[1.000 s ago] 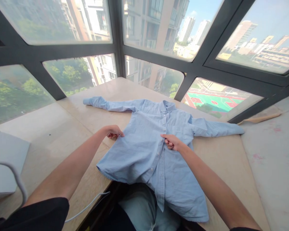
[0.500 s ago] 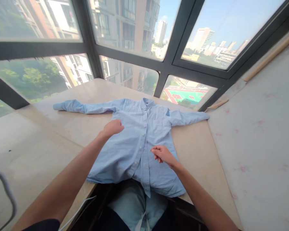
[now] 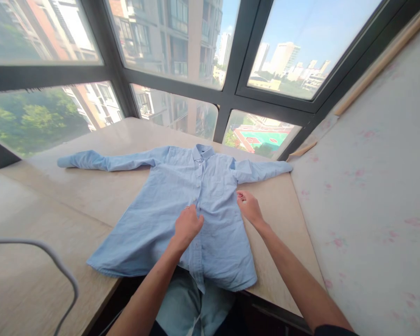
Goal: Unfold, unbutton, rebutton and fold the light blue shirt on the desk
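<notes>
A light blue button-up shirt (image 3: 161, 219) lies face up on a beige sill (image 3: 91, 196), both sleeves spread out sideways and its hem hanging over the front edge. My left hand (image 3: 188, 225) rests on the button strip near the shirt's middle, fingers curled down onto the cloth. My right hand (image 3: 249, 206) sits at the shirt's right side seam, just below the right sleeve (image 3: 262, 170), fingers bent and pinching at the fabric edge.
Dark-framed windows (image 3: 227, 102) wrap the far side of the sill. A pale flowered surface (image 3: 371, 186) rises on the right. A white curved cable (image 3: 52, 254) crosses the lower left. My jeans (image 3: 185, 308) show below the sill's front edge.
My left hand moved from the shirt's left side to the button strip at the middle. My right hand moved from the middle out to the right seam. The view shifted left.
</notes>
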{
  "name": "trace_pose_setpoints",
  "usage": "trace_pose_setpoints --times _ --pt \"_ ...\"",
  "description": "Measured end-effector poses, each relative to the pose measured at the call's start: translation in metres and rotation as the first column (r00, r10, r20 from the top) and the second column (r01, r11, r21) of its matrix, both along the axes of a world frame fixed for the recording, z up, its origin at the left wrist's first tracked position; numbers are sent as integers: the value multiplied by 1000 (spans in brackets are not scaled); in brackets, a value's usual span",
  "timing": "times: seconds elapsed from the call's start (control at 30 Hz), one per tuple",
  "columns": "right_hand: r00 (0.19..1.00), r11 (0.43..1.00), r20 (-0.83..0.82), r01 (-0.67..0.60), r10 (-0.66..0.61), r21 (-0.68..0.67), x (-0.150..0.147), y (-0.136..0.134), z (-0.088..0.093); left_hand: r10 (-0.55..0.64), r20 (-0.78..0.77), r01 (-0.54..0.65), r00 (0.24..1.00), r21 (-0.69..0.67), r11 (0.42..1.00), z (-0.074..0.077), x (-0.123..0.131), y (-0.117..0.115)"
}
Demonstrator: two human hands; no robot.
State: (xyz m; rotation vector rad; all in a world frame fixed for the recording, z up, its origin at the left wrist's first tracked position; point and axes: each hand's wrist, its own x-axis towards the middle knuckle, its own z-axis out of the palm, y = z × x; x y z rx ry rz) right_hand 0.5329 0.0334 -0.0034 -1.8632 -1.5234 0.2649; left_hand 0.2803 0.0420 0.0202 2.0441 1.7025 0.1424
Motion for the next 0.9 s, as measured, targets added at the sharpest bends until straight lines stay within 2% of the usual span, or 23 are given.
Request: trace_pose_setpoints --times 0.1,0.17,0.27,0.37,0.5,0.63,0.77,0.9 --pt "977 1000 213 21 -18 -11 9 46 6 2 -62 1 998 52 999 -3 -3 1" --pt "916 997 400 49 -18 -67 18 74 12 -6 -88 15 996 105 994 -10 -4 2" --pt "783 951 611 92 115 -296 37 107 17 -16 -97 37 995 216 976 -24 -6 1" --pt "739 880 634 123 228 -459 62 128 20 -13 -93 43 996 329 943 -38 -8 -2" --pt "739 891 640 126 208 -435 101 142 30 -18 -57 40 998 400 916 -50 -10 -6" --pt "727 919 669 144 152 -366 133 143 36 -33 -6 33 999 416 909 -54 -13 -7" --pt "740 924 663 170 109 -342 143 139 23 -57 18 44 998 407 912 -54 -16 -6" --pt "760 924 649 214 47 -316 135 133 5 -57 17 46 998 398 916 -54 -17 -7"
